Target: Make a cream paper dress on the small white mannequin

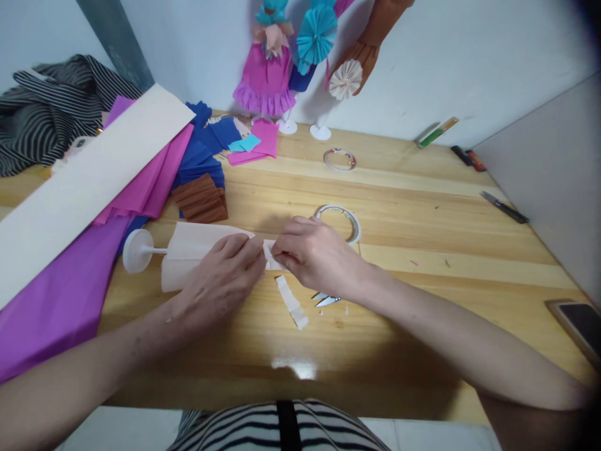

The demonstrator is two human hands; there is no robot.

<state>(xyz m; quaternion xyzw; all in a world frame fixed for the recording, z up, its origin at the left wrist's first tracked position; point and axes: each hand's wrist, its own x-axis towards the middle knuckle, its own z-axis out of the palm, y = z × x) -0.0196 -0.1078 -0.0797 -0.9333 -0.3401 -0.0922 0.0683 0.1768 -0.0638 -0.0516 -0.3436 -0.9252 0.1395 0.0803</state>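
Striped shirt at the near edge of the table. Next, a loose pale strip, lying apart from both hands; open scissor blades to its right, handles hidden under the right forearm. Pale wrap on a white stand lies on its side across the table, base to the left, narrow end running under the fingers. Left hand lies over the wrap's right part, fingers curled and closed on it. Right hand just beside, fingers pinched on the narrow end. Phone at far right. Tape roll just behind the right hand. Beyond, brown paper, then blue paper; long white sheet over pink and purple paper at left. Second roll farther back; black-handled blade to the right. Green cutter near the wall. Dressed figures upright along the back, striped cloth far left.
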